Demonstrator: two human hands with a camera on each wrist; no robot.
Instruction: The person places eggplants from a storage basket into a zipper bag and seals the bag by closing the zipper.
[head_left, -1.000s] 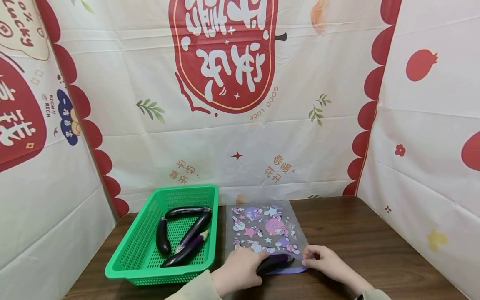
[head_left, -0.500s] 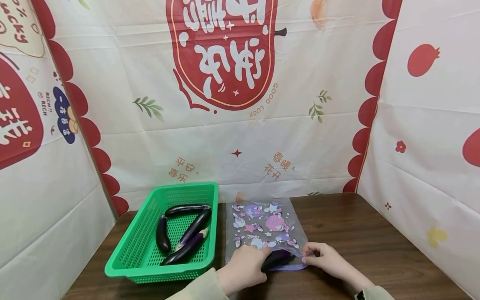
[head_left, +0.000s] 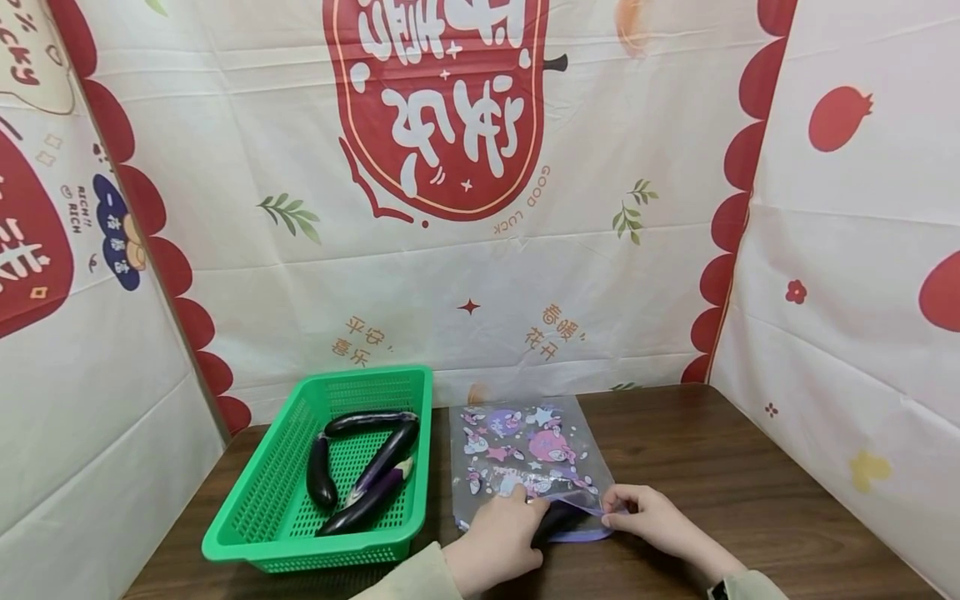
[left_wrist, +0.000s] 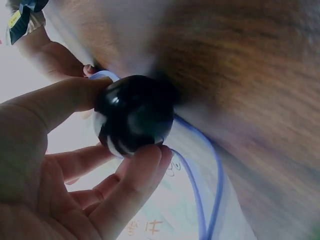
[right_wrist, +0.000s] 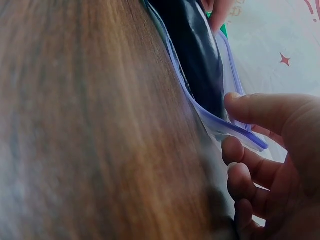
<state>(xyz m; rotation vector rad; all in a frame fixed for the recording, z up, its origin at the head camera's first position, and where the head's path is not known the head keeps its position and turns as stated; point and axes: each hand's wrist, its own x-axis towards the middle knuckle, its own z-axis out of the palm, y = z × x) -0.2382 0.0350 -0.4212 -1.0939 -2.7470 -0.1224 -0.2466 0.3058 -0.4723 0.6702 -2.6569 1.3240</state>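
Clock per head view. Hands apart, both busy: left hand (head_left: 501,533) has fingers and thumb wrapped on the near end of an eggplant (head_left: 558,518); right hand (head_left: 648,518), at its 3 o'clock, pinches the purple edge of a printed clear bag (head_left: 517,429). Eggplant sits in the bag's open mouth, bag's 6 o'clock side, far end between the purple edges, near end poking out. Green basket (head_left: 315,547) at bag's 9 o'clock, four more eggplants (head_left: 386,454) inside. Bag lies flat on brown wooden table (head_left: 675,450).
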